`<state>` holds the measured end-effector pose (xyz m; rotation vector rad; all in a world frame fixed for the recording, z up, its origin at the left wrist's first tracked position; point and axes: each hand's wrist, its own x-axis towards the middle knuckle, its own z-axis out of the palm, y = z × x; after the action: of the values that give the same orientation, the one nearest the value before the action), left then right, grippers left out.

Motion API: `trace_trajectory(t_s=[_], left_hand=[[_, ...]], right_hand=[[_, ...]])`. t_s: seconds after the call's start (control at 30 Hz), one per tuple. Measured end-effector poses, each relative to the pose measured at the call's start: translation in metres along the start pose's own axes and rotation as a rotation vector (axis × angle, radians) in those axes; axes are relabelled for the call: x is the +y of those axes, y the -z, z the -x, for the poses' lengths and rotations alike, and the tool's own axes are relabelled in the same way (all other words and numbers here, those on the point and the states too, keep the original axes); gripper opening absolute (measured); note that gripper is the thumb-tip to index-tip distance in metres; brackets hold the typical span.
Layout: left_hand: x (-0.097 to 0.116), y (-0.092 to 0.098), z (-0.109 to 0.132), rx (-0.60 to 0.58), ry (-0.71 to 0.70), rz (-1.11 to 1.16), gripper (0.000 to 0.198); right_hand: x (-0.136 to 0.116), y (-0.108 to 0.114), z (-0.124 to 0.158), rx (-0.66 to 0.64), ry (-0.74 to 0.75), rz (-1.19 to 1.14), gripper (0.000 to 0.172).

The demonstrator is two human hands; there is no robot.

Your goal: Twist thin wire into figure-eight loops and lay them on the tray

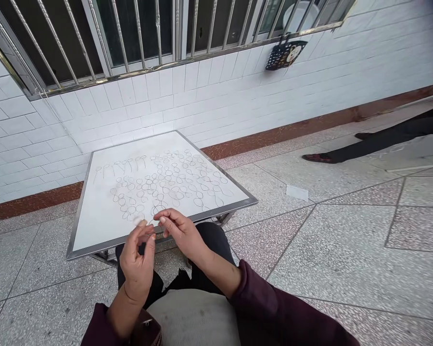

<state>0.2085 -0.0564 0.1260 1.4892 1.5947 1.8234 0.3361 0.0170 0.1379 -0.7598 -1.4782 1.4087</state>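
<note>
Both hands meet above the near edge of a white table (104,211) with a metal rim. My left hand (139,252) has its fingers bent around something thin that I cannot make out. Pinched in my right hand (178,230), between thumb and forefinger, is what looks like a thin dark wire loop (159,210). Many thin loops (178,179) twisted into rounded shapes lie spread over the table's middle and right. At the back left several loops with long straight tails (124,166) lie in a row.
Behind the table stands a white tiled wall (216,105) with a barred window above. A dotted bag (285,54) hangs from the bars. At the right, a person's legs (375,143) stretch over the speckled floor, near a white paper (297,192).
</note>
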Motion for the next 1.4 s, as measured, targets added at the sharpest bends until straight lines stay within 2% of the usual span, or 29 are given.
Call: trace_trajectory(t_s=[0.1,0.23,0.33,0.53,0.9,1.23,1.4], left_hand=[[0.005,0.006,-0.006,0.066,0.176,0.068,0.046],[0.002,0.007,-0.01,-0.042,0.379,0.276,0.045],[-0.002,0.005,-0.008,-0.052,0.448,0.4,0.04],[-0.003,0.003,-0.004,-0.059,0.47,0.451,0.038],[-0.002,-0.003,-0.002,-0.041,0.504,0.452,0.041],[0.002,-0.005,-0.002,-0.024,0.546,0.527,0.04],[0.003,-0.005,-0.002,-0.016,0.555,0.527,0.041]], right_hand=[[-0.002,-0.001,-0.001,-0.069,-0.083,-0.141,0.023],[0.0,-0.005,0.0,-0.152,-0.13,-0.2,0.023],[0.003,-0.006,0.001,-0.166,-0.133,-0.2,0.026],[0.002,-0.002,0.004,-0.115,-0.155,-0.208,0.023],[0.01,-0.006,0.002,-0.106,-0.199,-0.253,0.026],[0.012,-0.005,0.0,-0.075,-0.195,-0.227,0.03],[0.015,-0.007,-0.001,-0.036,-0.144,-0.188,0.029]])
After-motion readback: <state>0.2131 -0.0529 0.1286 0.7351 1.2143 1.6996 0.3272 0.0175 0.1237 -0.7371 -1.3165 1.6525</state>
